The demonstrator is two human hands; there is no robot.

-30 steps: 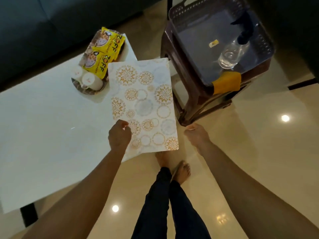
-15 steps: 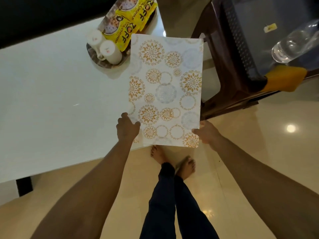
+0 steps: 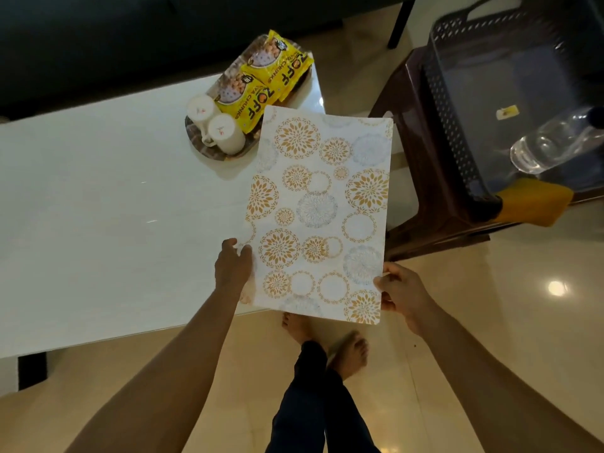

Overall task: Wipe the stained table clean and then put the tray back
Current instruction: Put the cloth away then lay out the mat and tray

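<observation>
A white mat [image 3: 322,210] printed with gold and grey flower circles hangs over the right end of the white table [image 3: 108,204]. My left hand [image 3: 232,264] grips its near left edge. My right hand [image 3: 400,294] pinches its near right corner. A round patterned tray [image 3: 209,151] stands at the table's far right corner, carrying two white cups [image 3: 217,129] and yellow snack packets [image 3: 264,80]. The mat's far left corner lies close to the tray.
A brown stool [image 3: 408,152] stands right of the table with a dark perforated basket [image 3: 457,103] on it. In the basket lies a clear bottle [image 3: 552,145]; a yellow cloth [image 3: 536,204] hangs over its near rim. A dark sofa [image 3: 114,37] runs behind the table. My feet [image 3: 327,338] are on the tiled floor.
My right hand has come in from the floor side and taken hold of the mat's near right corner. The left hand has kept its grip on the mat's left edge.
</observation>
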